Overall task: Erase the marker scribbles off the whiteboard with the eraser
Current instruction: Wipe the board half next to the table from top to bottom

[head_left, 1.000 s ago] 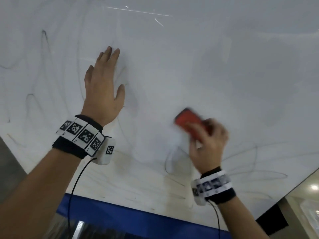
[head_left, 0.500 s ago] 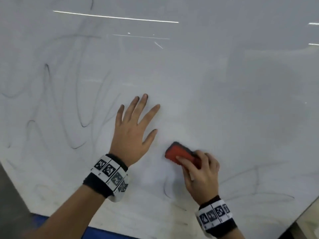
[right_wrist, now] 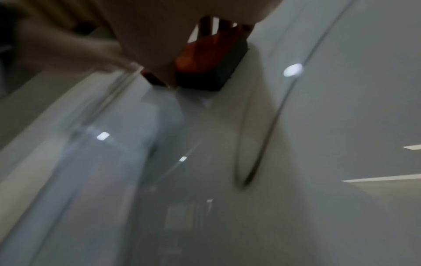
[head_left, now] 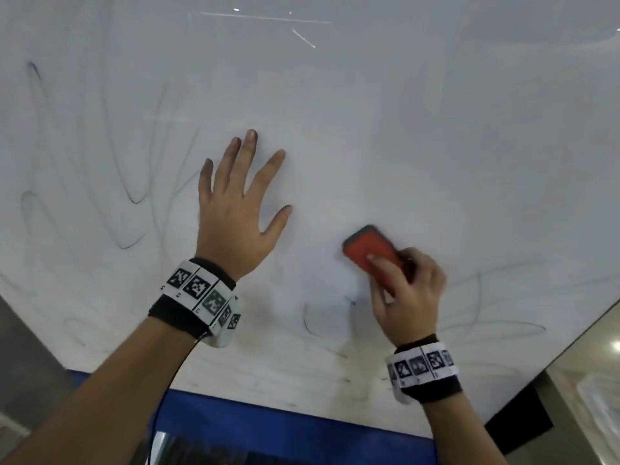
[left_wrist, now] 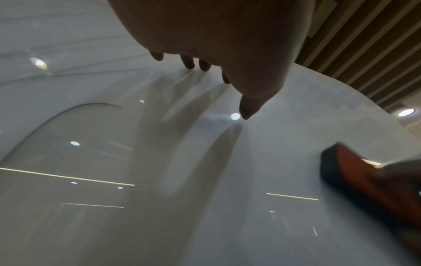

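Head view: the left hand [head_left: 235, 209] is laid flat on the whiteboard [head_left: 436, 146], with its fingers straight and spread apart. The red eraser [head_left: 369, 250] is gripped by the right hand [head_left: 409, 297], fingers curled over its top, and its dark pad is pressed against the board just right of the left thumb. Faint marker scribbles [head_left: 131, 196] are seen at the left of the board, and a dark curved stroke [head_left: 312, 327] lies just below the eraser. In the right wrist view the eraser [right_wrist: 205, 61] is seen touching the board, though blurred. A blue edge [head_left: 268, 421] runs under the board.
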A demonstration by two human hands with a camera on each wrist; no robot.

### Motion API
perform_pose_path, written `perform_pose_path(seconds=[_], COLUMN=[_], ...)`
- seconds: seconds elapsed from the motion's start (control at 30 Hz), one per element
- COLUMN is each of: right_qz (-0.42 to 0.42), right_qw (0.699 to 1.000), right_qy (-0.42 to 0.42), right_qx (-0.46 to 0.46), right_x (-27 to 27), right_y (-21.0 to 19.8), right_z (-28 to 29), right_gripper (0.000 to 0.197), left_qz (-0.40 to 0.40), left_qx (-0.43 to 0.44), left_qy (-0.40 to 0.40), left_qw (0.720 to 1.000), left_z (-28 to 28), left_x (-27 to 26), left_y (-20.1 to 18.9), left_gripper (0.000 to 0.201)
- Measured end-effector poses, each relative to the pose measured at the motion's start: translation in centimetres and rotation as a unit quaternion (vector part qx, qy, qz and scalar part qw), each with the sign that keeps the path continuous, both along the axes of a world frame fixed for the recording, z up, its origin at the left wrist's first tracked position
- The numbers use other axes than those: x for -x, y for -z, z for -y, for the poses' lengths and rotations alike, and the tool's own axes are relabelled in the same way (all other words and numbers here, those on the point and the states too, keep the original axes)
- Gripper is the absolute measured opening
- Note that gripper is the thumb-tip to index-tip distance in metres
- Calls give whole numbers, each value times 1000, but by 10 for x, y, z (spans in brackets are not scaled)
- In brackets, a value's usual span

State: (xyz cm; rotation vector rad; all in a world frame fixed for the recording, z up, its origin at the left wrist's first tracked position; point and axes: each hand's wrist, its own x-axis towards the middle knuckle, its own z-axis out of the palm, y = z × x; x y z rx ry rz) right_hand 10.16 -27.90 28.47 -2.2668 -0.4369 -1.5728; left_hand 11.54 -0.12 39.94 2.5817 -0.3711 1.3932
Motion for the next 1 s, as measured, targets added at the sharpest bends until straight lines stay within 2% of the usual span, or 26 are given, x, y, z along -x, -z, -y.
perform_pose_path(seconds=[0.07,0.1,0.13,0.2,0.27,0.33,0.4,0.47,0.53,0.57,0.63,0.7,0.73,0.8,0.87,0.9,0.97,1.0], right_qz=[24,29,27,-6,-35,-43,-31,-23,15,37,75,77,75,62,12,-15,-36,-25], right_qw=[988,981,980,996,999,995,995,999,989,973,923,884,886,923,973,989,998,998], right_qy=[19,24,28,21,-1,-10,4,33,85,111,161,178,178,138,74,56,47,52], right_qx=[-153,-193,-194,-92,27,86,94,16,-120,-198,-341,-425,-422,-354,-217,-134,-5,10], right_x=[-2,-3,-4,0,4,4,7,10,10,10,9,5,2,3,9,14,18,16], right_y=[-7,-3,9,45,74,78,61,43,28,20,9,7,10,26,52,63,71,68], right_z=[9,3,-8,-33,-46,-39,-19,19,77,106,145,147,135,96,56,46,54,68], right_gripper=[38,39,40,41,44,47,49,44,41,43,47,49,48,46,45,42,37,37], left_qz=[-6,-8,-10,-10,0,-4,-25,-35,-30,-28,-26,-28,-28,-26,-20,-19,-20,-16], left_qx=[18,31,43,43,3,-50,-78,-76,-77,-77,-66,-44,-32,-9,11,18,25,25], left_qy=[-1,-4,-10,-21,-7,30,46,51,49,49,51,53,52,50,45,42,38,38], left_qw=[1000,999,999,999,1000,998,996,995,995,995,996,997,998,998,999,999,999,999], left_z=[7,13,19,37,58,78,90,91,86,85,86,93,97,106,112,115,119,119], left_x=[0,1,2,7,12,14,12,8,4,3,2,3,3,1,0,0,0,-1], left_y=[2,2,2,1,1,3,5,9,14,16,19,23,25,28,29,30,32,33], left_gripper=[69,70,71,71,68,68,70,72,71,71,72,74,76,79,81,83,84,85])
